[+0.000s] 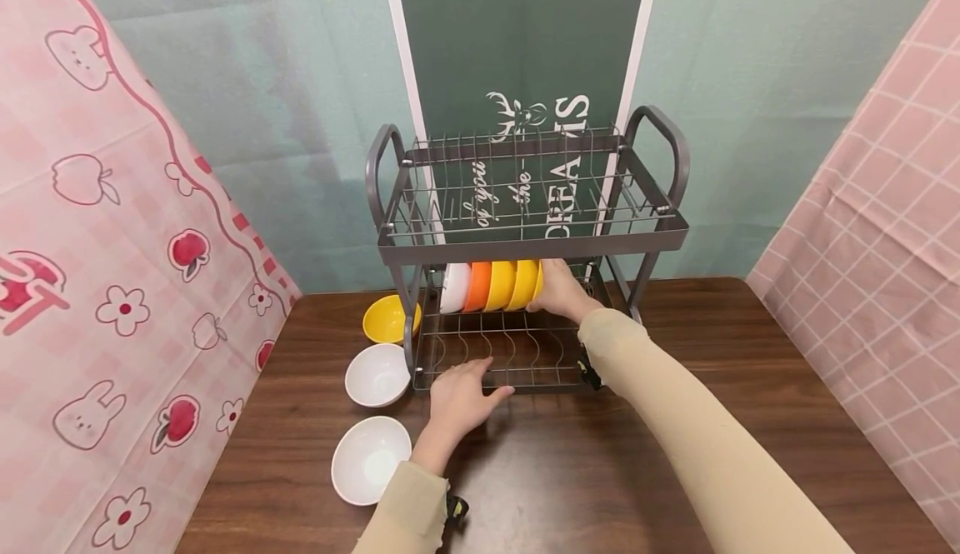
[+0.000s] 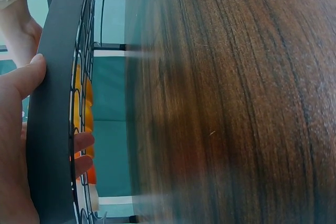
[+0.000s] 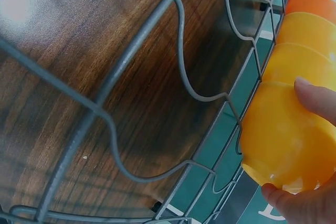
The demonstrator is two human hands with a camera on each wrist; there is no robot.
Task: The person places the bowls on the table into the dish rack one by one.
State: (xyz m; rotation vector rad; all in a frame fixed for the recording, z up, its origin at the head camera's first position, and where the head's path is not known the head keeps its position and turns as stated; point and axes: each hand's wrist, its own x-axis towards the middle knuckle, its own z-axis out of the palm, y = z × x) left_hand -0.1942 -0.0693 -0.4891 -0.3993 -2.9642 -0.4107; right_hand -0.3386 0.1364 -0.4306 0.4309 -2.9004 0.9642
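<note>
A grey two-tier dish rack [image 1: 532, 245] stands on the wooden table. On its lower tier, several bowls stand on edge in a row: a white bowl [image 1: 454, 287] at the left, an orange bowl [image 1: 478, 286], then yellow ones. My right hand [image 1: 564, 289] reaches under the upper tier and holds the rightmost yellow bowl [image 3: 286, 135], thumb and a fingertip on its outside. At the lower tier's front rim [image 2: 55, 108], my left hand [image 1: 461, 396] grips the rack; its thumb lies outside the rim and its fingertips [image 2: 84, 165] show through the wires.
Left of the rack, a yellow bowl [image 1: 390, 321] and two white bowls, one in the middle [image 1: 377, 376] and one nearer [image 1: 371, 461], stand upright on the table [image 1: 570, 471]. Wires and two raised handles [image 1: 663, 146] top the rack. A green curtain hangs behind.
</note>
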